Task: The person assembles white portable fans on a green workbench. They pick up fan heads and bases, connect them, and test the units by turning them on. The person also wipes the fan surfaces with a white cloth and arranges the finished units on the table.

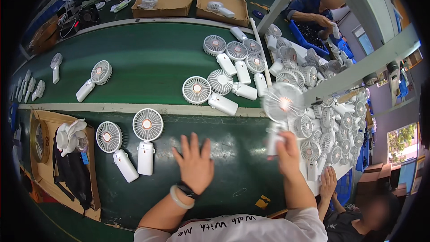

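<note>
My right hand (pixel 289 153) grips the handle of a white handheld fan (pixel 281 101), held upright in front of the heap of fans on the right and blurred by motion. Over the dark green tabletop (pixel 233 188), my left hand (pixel 195 166) is open, its fingers spread and nothing in it. To its left lie two white handheld fans, one with its round head tilted left (pixel 109 137) and one nearly straight (pixel 148 125). A dark watch (pixel 187 191) and a pale bangle (pixel 181 197) circle my left wrist.
Several fans (pixel 197 90) lie on the green conveyor belt (pixel 148 45) beyond. A packed fan heap (pixel 329 121) stands right, near a metal post (pixel 358 71) and a co-worker's hand (pixel 329 179). A cardboard box (pixel 92 170) sits left. Other people work behind the belt.
</note>
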